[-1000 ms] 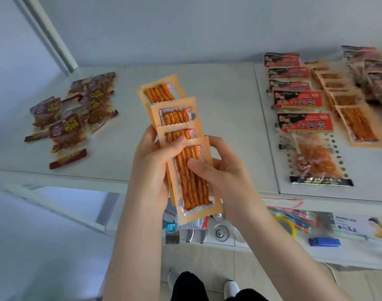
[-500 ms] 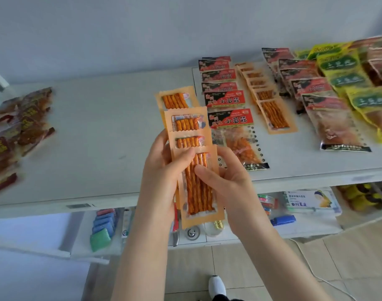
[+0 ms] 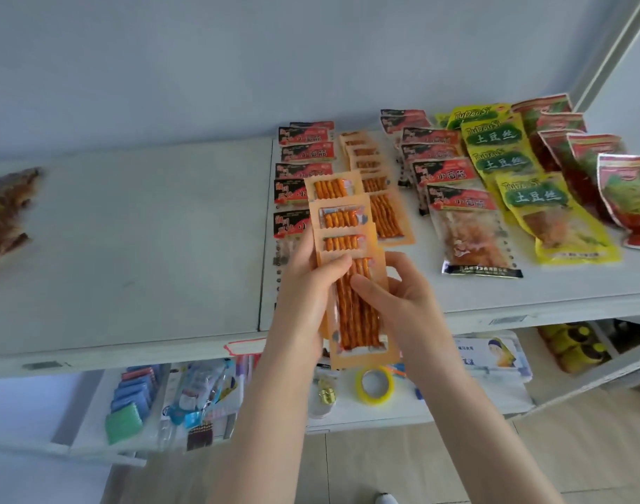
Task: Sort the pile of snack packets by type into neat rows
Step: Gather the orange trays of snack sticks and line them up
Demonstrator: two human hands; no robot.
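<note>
Shifted right since before: left hand and right hand both grip the fanned orange packets, now over the red-packet row; matching orange row lies just beyond them on the bench.

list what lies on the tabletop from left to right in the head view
dark brown packet pile → red-and-black packet row → orange stick packet row → second red-and-black row → yellow-green packets → red pouches. The fan of orange packets held in front overlaps two rows, so it is left out.
</note>
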